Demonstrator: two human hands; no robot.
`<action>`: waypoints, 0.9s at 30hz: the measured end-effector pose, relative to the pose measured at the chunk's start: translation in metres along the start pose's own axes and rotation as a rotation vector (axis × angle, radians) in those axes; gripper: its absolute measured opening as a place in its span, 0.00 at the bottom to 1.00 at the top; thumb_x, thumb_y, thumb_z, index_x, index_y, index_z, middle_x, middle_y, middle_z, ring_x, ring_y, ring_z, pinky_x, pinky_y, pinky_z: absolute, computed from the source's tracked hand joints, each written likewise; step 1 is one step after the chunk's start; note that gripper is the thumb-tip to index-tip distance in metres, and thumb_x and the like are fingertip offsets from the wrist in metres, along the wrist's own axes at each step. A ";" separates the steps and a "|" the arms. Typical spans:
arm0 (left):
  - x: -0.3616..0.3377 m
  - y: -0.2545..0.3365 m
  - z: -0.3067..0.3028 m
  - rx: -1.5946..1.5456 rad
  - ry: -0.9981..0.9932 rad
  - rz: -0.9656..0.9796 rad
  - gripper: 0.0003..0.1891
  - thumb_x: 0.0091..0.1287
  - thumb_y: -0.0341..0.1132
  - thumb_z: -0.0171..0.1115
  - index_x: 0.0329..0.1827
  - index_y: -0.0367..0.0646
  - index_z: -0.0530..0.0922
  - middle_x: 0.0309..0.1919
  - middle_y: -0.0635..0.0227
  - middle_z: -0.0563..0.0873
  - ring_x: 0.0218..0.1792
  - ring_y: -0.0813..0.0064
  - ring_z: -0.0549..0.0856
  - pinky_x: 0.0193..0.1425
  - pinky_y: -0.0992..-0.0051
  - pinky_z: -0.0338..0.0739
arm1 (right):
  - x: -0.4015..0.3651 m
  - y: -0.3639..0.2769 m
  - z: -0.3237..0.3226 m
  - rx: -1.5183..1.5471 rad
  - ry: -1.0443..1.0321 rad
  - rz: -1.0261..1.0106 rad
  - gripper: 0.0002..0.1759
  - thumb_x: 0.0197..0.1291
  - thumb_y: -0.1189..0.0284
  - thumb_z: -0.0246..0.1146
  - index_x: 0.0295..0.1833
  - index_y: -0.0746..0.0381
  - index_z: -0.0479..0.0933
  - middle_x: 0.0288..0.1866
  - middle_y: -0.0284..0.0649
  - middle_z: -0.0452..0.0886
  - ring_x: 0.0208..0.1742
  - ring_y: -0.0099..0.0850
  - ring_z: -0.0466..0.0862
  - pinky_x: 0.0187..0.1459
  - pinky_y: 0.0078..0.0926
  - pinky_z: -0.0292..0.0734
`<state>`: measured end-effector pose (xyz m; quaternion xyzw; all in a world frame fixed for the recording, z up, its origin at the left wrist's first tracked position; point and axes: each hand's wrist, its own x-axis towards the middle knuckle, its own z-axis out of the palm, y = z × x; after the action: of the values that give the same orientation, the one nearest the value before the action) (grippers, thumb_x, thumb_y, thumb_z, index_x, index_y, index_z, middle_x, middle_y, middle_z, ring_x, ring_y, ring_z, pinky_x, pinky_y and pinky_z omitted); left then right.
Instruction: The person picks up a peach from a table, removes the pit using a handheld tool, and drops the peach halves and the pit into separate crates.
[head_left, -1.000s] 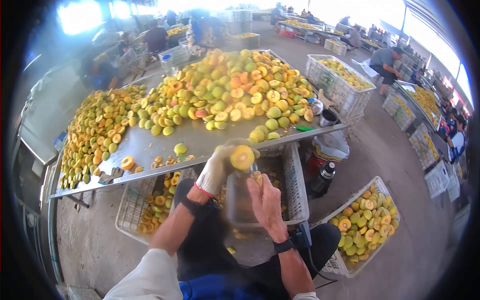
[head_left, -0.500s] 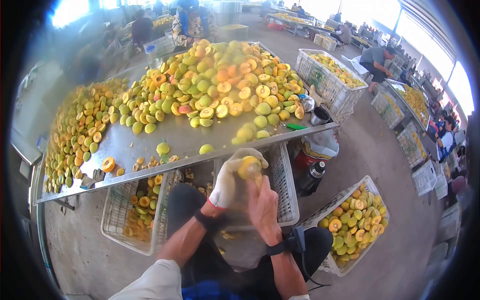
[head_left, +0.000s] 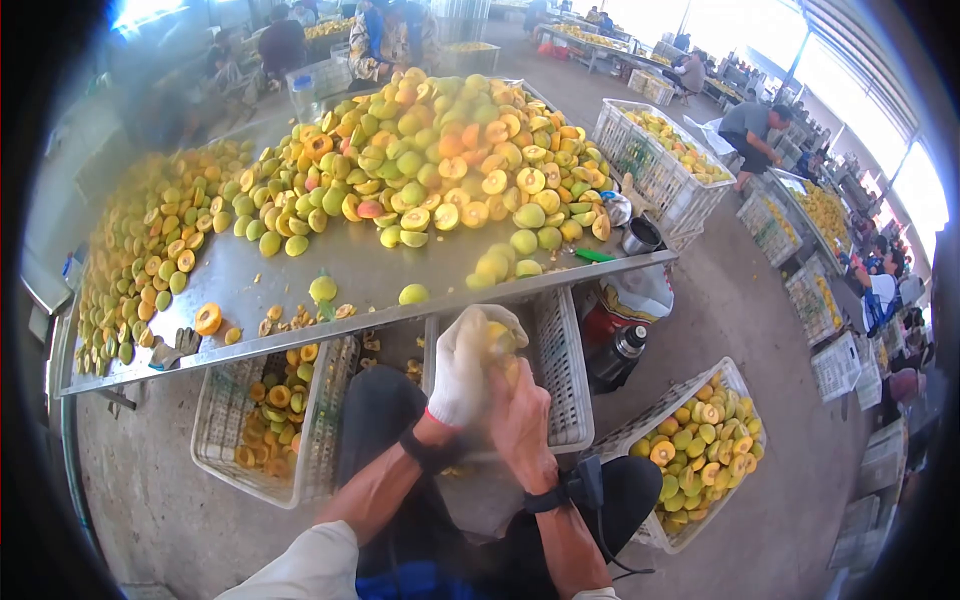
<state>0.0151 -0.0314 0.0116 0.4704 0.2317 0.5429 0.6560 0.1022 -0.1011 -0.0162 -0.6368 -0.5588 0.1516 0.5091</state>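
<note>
Over the crate in front of my knees, my left hand [head_left: 461, 365], in a white glove, is closed around a yellow-green peach [head_left: 497, 338]. My bare right hand [head_left: 520, 410] is closed just below, its fingertips against the fruit; motion blur and my fingers hide whatever it holds. Behind both hands, the metal table [head_left: 380, 290] bears a big heap of whole and halved peaches [head_left: 400, 160]. A single green peach [head_left: 413, 294] lies near its front edge, and a green-handled tool [head_left: 594, 255] rests to the right.
A white crate [head_left: 578, 370] stands beneath my hands. Crates of halved peaches stand at left [head_left: 205, 440] and right [head_left: 745, 465]. A black thermos [head_left: 618, 358] stands beside the table, a metal cup [head_left: 641, 236] at its corner. Other people work at tables farther back.
My hands stay together around the peach, the right one shifting slightly down and left against it. The whole view has tilted a little; the table items look unchanged.
</note>
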 end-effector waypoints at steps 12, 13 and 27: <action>0.002 0.004 -0.012 0.270 -0.099 0.021 0.27 0.85 0.45 0.45 0.37 0.34 0.85 0.29 0.66 0.87 0.31 0.79 0.84 0.38 0.77 0.78 | -0.007 -0.010 -0.019 0.156 -0.212 0.024 0.14 0.77 0.67 0.61 0.48 0.71 0.76 0.29 0.56 0.82 0.32 0.56 0.85 0.33 0.44 0.78; 0.003 0.004 -0.015 0.297 -0.133 0.004 0.27 0.85 0.45 0.45 0.37 0.34 0.85 0.28 0.66 0.87 0.31 0.80 0.84 0.38 0.77 0.78 | -0.009 -0.009 -0.020 0.167 -0.220 0.000 0.15 0.78 0.66 0.60 0.47 0.70 0.76 0.28 0.54 0.82 0.30 0.52 0.85 0.33 0.42 0.77; 0.012 -0.001 -0.002 -0.339 0.147 -0.144 0.24 0.84 0.54 0.49 0.49 0.41 0.83 0.33 0.68 0.87 0.31 0.76 0.86 0.35 0.75 0.79 | -0.026 0.000 -0.015 1.332 -0.567 0.649 0.29 0.81 0.42 0.49 0.36 0.55 0.67 0.18 0.25 0.58 0.13 0.16 0.57 0.13 0.18 0.52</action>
<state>0.0175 -0.0197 0.0118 0.2944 0.2174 0.5589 0.7441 0.1056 -0.1304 -0.0196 -0.2663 -0.2453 0.7513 0.5517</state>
